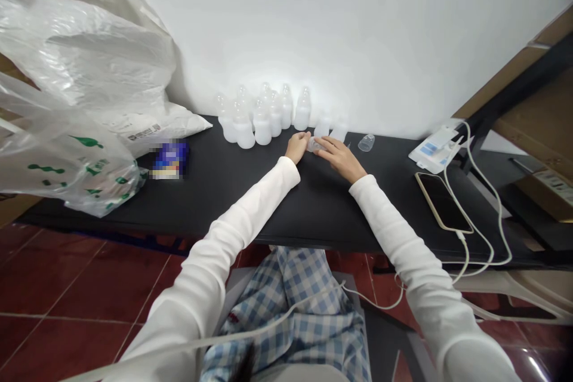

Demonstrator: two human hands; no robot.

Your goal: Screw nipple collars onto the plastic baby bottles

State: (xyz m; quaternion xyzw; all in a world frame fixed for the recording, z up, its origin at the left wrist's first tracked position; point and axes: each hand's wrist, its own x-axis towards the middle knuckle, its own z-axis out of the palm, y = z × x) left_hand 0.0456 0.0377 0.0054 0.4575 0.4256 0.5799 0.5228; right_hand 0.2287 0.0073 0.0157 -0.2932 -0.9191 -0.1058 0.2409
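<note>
My left hand [297, 147] is closed at the near side of the bottle group, its fingertips pinching one end of a small translucent piece [313, 144]. My right hand [341, 159] has its fingers on the other end of that piece; its exact kind is partly hidden. Behind my hands stand two white bottles [322, 125], partly covered by my right fingers. Several white bottles with clear domed caps [244, 132] stand upright in a cluster to the left, against the wall. A loose clear cap [366, 142] lies to the right of my right hand.
On the black table [215, 191], a blue packet [172, 158] lies left, beside large plastic bags [85, 71]. To the right are a phone [443, 203] with a white cable [496, 203] and a white-and-blue package [433, 148]. A white wall [313, 24] bounds the back.
</note>
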